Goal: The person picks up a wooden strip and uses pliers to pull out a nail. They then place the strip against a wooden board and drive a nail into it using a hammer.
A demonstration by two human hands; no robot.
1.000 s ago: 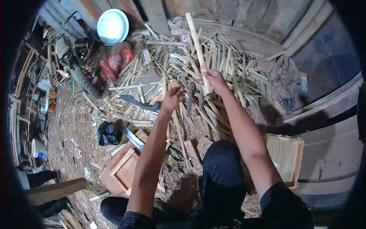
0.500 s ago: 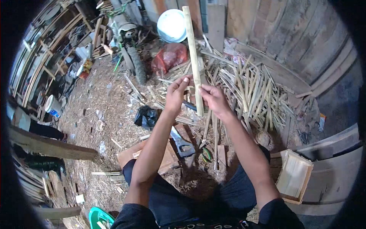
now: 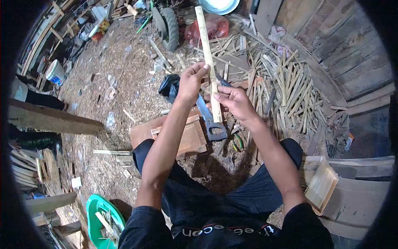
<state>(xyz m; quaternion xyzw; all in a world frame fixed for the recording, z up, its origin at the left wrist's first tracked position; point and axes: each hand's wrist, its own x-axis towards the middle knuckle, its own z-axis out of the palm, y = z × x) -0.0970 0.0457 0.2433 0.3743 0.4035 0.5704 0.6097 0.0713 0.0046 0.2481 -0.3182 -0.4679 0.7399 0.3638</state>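
A pale bamboo strip (image 3: 203,35) points away from me, held up in both hands above the floor. My left hand (image 3: 191,83) is closed on its middle, with the thumb along its edge. Lower down, near a joint in the strip, my right hand (image 3: 237,103) pinches it between thumb and fingers. Behind the right hand shows a dark narrow object that I cannot make out. Below the strip lies a handsaw (image 3: 216,131), its blade partly hidden by the strip and left arm. Beside the saw is a brown wooden board (image 3: 188,139).
Many cut strips (image 3: 292,89) are heaped at the right. A wooden box (image 3: 322,186) stands by my right knee, and a green tub (image 3: 93,216) with scraps is at lower left. Green-handled pliers (image 3: 237,142) and a black bag (image 3: 169,88) lie on the chip-strewn floor.
My view has tilted downward, so the floor things sit higher. The hands still hold the strip, which now leans a little more, and the right hand is lower on it relative to the left.
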